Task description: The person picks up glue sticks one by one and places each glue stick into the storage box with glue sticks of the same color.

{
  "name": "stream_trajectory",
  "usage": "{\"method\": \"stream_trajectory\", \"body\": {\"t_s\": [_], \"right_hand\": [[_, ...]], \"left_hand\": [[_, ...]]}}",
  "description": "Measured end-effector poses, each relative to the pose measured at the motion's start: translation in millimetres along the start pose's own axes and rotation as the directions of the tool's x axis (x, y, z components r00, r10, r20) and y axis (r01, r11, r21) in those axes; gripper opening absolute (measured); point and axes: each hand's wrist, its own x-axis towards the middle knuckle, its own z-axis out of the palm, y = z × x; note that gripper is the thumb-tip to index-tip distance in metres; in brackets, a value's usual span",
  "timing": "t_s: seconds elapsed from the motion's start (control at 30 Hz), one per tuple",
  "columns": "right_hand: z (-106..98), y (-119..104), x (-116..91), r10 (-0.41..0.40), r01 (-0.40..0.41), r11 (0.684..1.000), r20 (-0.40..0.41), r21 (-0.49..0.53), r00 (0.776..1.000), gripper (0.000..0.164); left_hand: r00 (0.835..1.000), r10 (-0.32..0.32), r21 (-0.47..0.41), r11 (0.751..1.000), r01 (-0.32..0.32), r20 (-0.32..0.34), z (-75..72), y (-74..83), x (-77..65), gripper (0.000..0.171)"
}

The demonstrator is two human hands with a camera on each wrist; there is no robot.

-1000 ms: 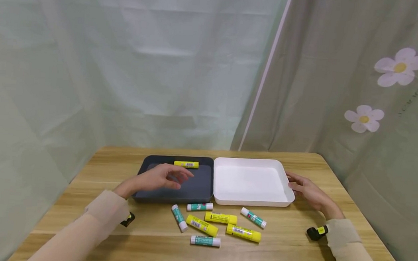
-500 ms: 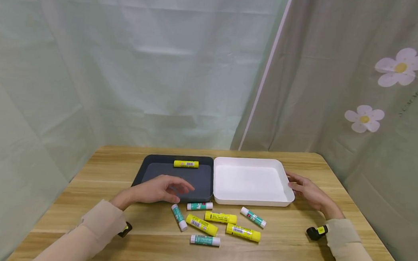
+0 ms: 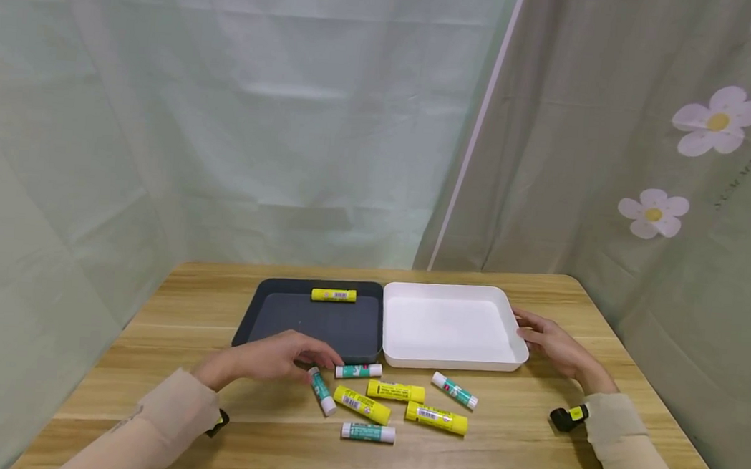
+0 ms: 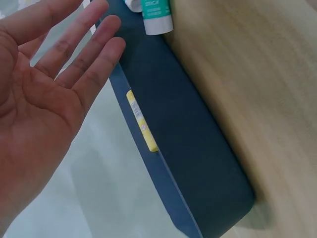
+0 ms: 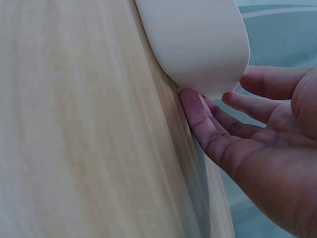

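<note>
My left hand (image 3: 273, 356) hangs over the front edge of the dark tray (image 3: 267, 321), its fingertips close to a green-and-white glue stick (image 3: 323, 393) lying at a slant. In the left wrist view, the palm and relaxed fingers hold nothing. Another green glue stick (image 3: 358, 371) lies just beyond those fingertips, along the tray's front. A yellow glue stick (image 3: 334, 295) rests inside the dark tray at its back. At the far side, my right hand (image 3: 556, 348) touches the right wall of the white tray (image 3: 457, 325); its fingertips (image 5: 190, 99) meet the tray's corner.
Three yellow glue sticks (image 3: 437, 417) lie in front of the trays. Among them are more green ones, one at the front (image 3: 368, 433) and one to the right (image 3: 455, 391). The wooden table (image 3: 497, 464) ends at a hanging curtain (image 3: 290, 150).
My left hand has come from over the dark tray toward me, down to the green glue sticks at its front. The right hand stays at the white tray.
</note>
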Motion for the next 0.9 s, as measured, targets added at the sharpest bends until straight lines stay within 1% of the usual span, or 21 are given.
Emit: {"method": "stream_trajectory", "body": {"t_s": [0.1,0.23,0.33,0.5,0.63,0.8,0.9], "right_hand": [[0,-1,0,0.003,-0.003,1.0,0.0,-0.005,1.0,0.066],[0,-1,0,0.005,-0.005,1.0,0.003,-0.013,1.0,0.067],[0,0,1,0.003,-0.003,1.0,0.003,-0.012,1.0,0.067],[0,1,0,0.003,-0.003,1.0,0.001,-0.01,1.0,0.067],[0,1,0,0.002,-0.002,1.0,0.003,-0.01,1.0,0.067],[0,-1,0,0.003,-0.003,1.0,0.006,-0.005,1.0,0.068],[0,-1,0,0.001,-0.001,1.0,0.008,0.001,1.0,0.068]], "left_hand": [[1.0,-0.009,0.034,0.999,0.009,-0.009,4.6,-0.1,0.4,0.044],[0.999,-0.026,0.107,0.994,0.028,-0.019,13.3,-3.2,-1.1,0.047],[0.999,-0.033,0.132,0.991,0.036,-0.022,18.8,-6.5,-3.1,0.048],[0.998,-0.053,0.14,0.989,0.056,-0.022,23.5,-10.1,-2.7,0.047],[0.996,-0.085,0.132,0.987,0.088,-0.024,26.6,-9.8,-2.5,0.047],[0.995,-0.083,0.095,0.992,0.087,-0.05,28.7,-10.6,-3.6,0.046],[0.996,-0.069,0.093,0.993,0.074,-0.054,29.5,-10.7,-3.7,0.04]]}}
